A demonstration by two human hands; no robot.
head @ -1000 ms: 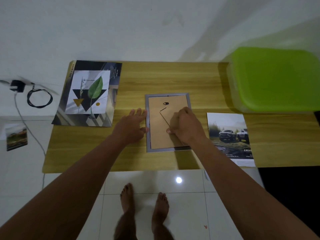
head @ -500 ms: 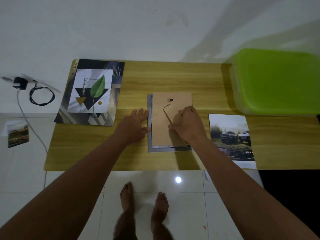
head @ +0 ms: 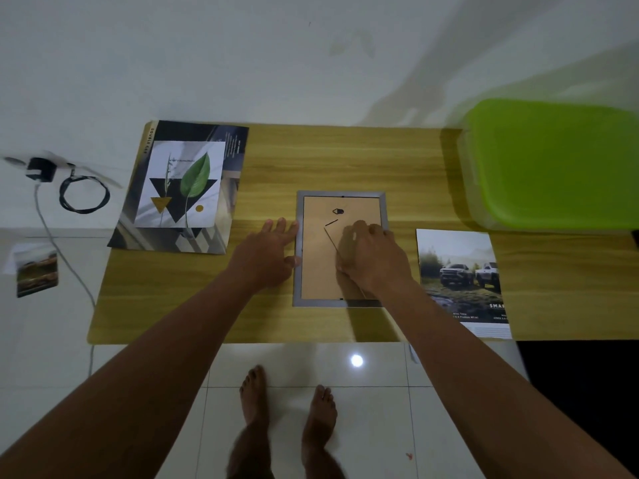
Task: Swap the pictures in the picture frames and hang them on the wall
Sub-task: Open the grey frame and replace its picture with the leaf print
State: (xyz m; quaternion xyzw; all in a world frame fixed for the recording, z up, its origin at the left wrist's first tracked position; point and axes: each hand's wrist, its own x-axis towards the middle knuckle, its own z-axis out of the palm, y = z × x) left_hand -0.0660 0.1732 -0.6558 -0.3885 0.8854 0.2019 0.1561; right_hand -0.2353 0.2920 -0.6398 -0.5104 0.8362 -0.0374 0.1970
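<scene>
We are looking down at a wooden table against a white wall. A grey picture frame is lying face down in the middle of the picture, its brown backing board facing up, with a small metal hanger near its top. Our left hand is lying released and flat on the table, straight fingers touching the frame's left edge. Our right hand is resting on the backing board with curled fingers reaching the frame's right edge; we cannot tell whether they are grasping anything. A leaf print is lying on a dark brochure at the upper left of the table. A truck picture is lying just right of the frame, overhanging the table's near edge. A box with a green lid is sitting at the upper right. A coiled cable is lying on the floor at far left.
</scene>
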